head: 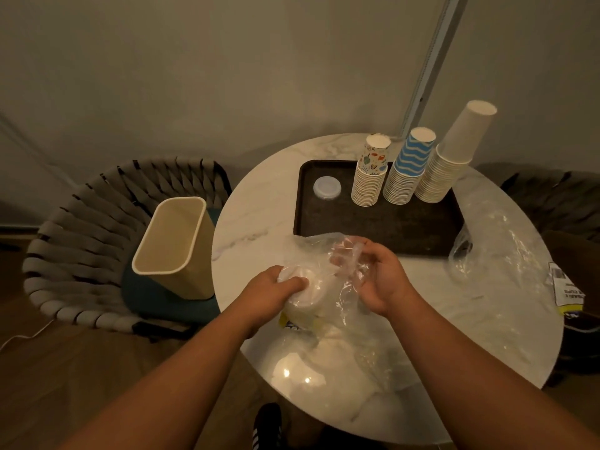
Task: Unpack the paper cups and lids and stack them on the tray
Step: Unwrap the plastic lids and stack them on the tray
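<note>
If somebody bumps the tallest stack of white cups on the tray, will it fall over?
Probably, yes. The white cup stack is the tallest on the tray and looks tilted already, so a nudge near the top may tip it. Paper cups look light, so it likely slides or topples easily, perhaps onto the blue wavy stack beside it.

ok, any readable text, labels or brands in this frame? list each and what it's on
"CUPS": partly readable, sideways, on the label of the empty plastic wrapper at the table's right edge; the other lines and the barcode patch on it are too blurred to read.
Yellow and dark label on the plastic bag the hands hold: lettering too blurred to read.
Printed cup stacks on the tray: patterns only, no readable words.
</note>
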